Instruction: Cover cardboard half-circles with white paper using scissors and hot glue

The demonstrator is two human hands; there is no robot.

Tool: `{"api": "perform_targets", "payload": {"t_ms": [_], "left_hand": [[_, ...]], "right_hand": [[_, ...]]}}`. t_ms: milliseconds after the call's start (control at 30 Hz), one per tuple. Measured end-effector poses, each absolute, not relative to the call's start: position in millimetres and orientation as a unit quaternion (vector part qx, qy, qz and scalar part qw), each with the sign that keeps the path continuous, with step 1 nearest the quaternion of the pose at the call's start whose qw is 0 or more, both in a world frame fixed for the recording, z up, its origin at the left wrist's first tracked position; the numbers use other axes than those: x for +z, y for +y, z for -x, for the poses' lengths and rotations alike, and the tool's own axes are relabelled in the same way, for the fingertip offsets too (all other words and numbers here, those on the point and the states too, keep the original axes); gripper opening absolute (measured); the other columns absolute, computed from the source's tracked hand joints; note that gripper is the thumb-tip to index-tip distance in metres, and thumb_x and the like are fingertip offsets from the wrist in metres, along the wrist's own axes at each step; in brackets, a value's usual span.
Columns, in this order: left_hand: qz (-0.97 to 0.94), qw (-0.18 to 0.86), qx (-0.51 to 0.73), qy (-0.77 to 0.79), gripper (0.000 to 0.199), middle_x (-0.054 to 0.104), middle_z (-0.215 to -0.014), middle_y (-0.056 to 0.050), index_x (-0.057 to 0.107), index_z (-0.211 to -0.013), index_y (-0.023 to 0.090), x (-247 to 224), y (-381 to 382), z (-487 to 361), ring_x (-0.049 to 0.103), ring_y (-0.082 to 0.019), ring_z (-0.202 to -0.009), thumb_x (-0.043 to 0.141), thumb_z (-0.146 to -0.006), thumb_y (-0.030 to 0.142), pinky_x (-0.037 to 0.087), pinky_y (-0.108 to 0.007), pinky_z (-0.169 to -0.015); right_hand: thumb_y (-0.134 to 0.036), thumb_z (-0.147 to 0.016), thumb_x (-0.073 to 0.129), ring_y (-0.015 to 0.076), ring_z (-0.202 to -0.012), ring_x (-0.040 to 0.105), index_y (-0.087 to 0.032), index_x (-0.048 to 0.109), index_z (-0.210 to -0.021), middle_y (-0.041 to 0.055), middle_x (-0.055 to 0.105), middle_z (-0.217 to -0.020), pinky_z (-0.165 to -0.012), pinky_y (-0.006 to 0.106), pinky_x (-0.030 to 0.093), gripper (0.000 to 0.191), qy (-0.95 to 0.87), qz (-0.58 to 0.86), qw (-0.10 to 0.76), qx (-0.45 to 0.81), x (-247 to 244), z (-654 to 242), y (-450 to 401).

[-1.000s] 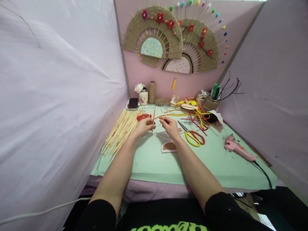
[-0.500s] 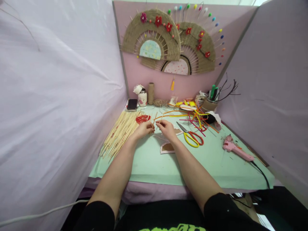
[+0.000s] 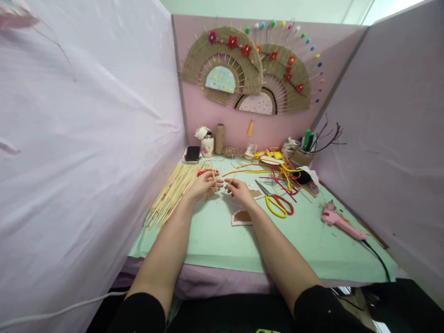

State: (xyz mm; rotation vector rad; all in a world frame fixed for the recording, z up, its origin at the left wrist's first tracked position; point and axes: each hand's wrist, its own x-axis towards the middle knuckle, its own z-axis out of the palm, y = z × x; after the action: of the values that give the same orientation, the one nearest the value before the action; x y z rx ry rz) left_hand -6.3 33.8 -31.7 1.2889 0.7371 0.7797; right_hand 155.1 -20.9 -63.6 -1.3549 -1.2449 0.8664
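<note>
Above the middle of the green table, my left hand (image 3: pixel 204 184) holds thin wooden sticks (image 3: pixel 212 167) that stand nearly upright by its fingers. My right hand (image 3: pixel 239 189), close beside it, pinches a thin stick (image 3: pixel 236 172) that slants up. A pile of pale sticks (image 3: pixel 169 194) lies to the left. Something red (image 3: pixel 202 172) shows partly behind my left hand. Under and beside my right wrist are two cardboard pieces with white edges, the nearer one (image 3: pixel 242 217) half-round. Scissors (image 3: pixel 277 203) with yellow and red handles lie to the right.
A pink glue gun (image 3: pixel 342 223) with a black cord lies at the right. Coloured pipe cleaners (image 3: pixel 284 172) are heaped at the back right. Behind stand a white bottle (image 3: pixel 207 144), a twine spool (image 3: pixel 219 138) and a phone (image 3: pixel 192 153). Decorated fans (image 3: pixel 222 46) hang on the pink board.
My left hand's fingers have spread more, and the sticks in it now stand more upright and reach higher. The red thing is more covered. The camera view has tilted up slightly.
</note>
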Motion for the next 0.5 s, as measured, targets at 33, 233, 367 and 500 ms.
{"api": "perform_targets", "payload": {"t_ms": [33, 233, 367, 500], "left_hand": [[-0.57, 0.664, 0.359, 0.325, 0.03, 0.069, -0.092, -0.01, 0.054, -0.1, 0.016, -31, 35, 6, 0.07, -0.017, -0.078, 0.069, -0.075, 0.02, 0.054, -0.034, -0.074], [-0.461, 0.551, 0.616, 0.325, 0.018, 0.067, -0.08, -0.002, 0.051, -0.093, 0.017, -25, 49, 14, 0.068, -0.014, -0.074, 0.06, -0.078, 0.017, 0.054, -0.031, -0.075], [-0.43, 0.518, 0.636, 0.377, 0.016, 0.064, -0.078, -0.002, 0.051, -0.092, 0.017, -22, 55, 23, 0.066, -0.013, -0.07, 0.057, -0.077, 0.013, 0.054, -0.03, -0.072], [-0.457, 0.515, 0.576, 0.441, 0.012, 0.057, -0.066, 0.002, 0.05, -0.089, 0.017, -24, 57, 24, 0.055, -0.009, -0.052, 0.046, -0.08, 0.009, 0.048, -0.025, -0.06]], "right_hand": [[-0.025, -0.073, 0.054, 0.0106, -0.06, 0.055, -0.015, 0.064, -0.104, 0.0007, 0.064, -0.072, -0.049, 0.02, 0.041, 0.034, -0.518, 0.567, 0.527, 0.365, -64, -155, -21], [-0.026, -0.073, 0.059, 0.0097, -0.055, 0.054, -0.015, 0.058, -0.111, -0.0008, 0.064, -0.068, -0.047, 0.019, 0.04, 0.04, -0.489, 0.589, 0.526, 0.37, -63, -155, -22], [-0.028, -0.071, 0.065, 0.0109, -0.054, 0.055, -0.013, 0.049, -0.123, -0.0029, 0.064, -0.065, -0.052, 0.022, 0.043, 0.056, -0.481, 0.623, 0.51, 0.348, -64, -155, -24], [-0.029, -0.073, 0.066, 0.013, -0.059, 0.06, -0.015, 0.047, -0.126, -0.0024, 0.065, -0.067, -0.059, 0.024, 0.046, 0.058, -0.497, 0.673, 0.453, 0.308, -63, -151, -23]]}}
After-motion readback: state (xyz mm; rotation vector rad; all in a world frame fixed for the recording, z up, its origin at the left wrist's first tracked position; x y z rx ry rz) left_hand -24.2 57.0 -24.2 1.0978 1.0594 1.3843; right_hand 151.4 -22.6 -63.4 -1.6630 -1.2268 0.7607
